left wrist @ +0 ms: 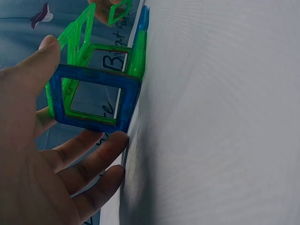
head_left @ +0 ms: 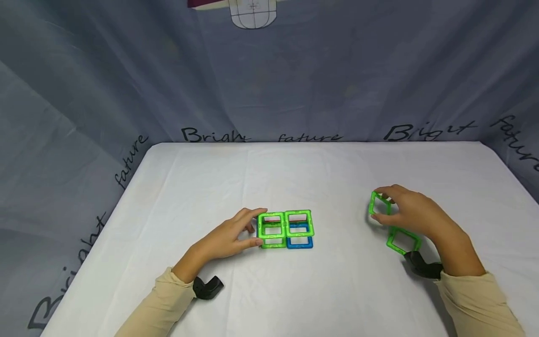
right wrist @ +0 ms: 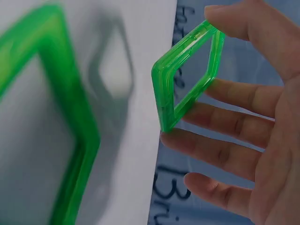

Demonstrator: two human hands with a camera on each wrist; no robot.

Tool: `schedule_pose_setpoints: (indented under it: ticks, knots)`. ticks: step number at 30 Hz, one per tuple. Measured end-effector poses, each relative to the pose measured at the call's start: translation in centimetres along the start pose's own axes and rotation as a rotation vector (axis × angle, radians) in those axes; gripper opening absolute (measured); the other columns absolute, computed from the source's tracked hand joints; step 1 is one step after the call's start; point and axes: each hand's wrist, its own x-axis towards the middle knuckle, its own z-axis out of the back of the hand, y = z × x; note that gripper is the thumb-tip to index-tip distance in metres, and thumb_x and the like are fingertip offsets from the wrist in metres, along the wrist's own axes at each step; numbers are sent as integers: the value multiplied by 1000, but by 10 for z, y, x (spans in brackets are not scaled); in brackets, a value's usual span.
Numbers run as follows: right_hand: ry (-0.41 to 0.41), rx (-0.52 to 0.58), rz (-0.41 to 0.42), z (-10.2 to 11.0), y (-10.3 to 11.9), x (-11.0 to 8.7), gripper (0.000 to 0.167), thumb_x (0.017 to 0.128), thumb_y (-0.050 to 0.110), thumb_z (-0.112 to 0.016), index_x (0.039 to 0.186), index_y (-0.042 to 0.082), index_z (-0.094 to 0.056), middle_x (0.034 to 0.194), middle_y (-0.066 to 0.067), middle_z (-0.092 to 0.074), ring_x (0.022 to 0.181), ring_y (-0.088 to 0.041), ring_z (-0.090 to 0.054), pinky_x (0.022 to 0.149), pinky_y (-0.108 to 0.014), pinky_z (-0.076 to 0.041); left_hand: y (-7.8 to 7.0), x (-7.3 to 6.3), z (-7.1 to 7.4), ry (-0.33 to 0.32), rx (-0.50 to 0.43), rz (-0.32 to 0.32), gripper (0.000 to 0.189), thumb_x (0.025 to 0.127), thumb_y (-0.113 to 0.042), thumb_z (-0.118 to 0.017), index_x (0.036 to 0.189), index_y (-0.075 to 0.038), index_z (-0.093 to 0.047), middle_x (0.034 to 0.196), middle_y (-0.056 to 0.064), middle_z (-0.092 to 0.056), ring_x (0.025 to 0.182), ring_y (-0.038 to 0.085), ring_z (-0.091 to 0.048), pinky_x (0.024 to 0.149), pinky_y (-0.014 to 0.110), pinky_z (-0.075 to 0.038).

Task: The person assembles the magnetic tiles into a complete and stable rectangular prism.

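On the white table (head_left: 337,290), a green-and-blue frame structure (head_left: 285,224) is gripped at its left side by the left hand (head_left: 229,238), thumb and index closed on it. Above the table, 1 green square (right wrist: 165,98) is pinched between the right hand's (head_left: 414,213) thumb and fingers; a 2nd green frame (head_left: 407,232) is seen below.

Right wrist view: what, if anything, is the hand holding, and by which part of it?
The right hand holds a green square tile by two opposite edges, its thumb near a corner on one, its fingers along the other.
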Motion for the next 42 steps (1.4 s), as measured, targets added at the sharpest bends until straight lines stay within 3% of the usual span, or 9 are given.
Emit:
schedule_pose_setpoints:
  ticks: [28,37,42]
  knots:
    - [-22,52,210,-23,65,16,61,75,40,-70,124,9,-51,105,-7,-60,85,-22,-61,72,-40,-48,0,1,-2,23,4,29,69,84,-47,-58,142,-25,-28,109,-4,-47,91,7,-53,76,28,-42]
    - [-19,11,280,-28,77,17,62,75,39,-70,127,12,-51,104,-4,-60,67,-11,-51,64,-30,-45,2,1,-1,11,14,21,69,85,-48,-58,142,-25,-27,107,-4,-47,91,7,-53,75,27,-42]
    - [-27,-8,311,-32,83,17,60,75,39,-71,126,13,-52,106,-2,-60,66,-9,-49,64,-30,-45,2,1,-1,7,12,21,69,84,-49,-57,142,-27,-26,107,-3,-47,91,7,-53,75,28,-42]
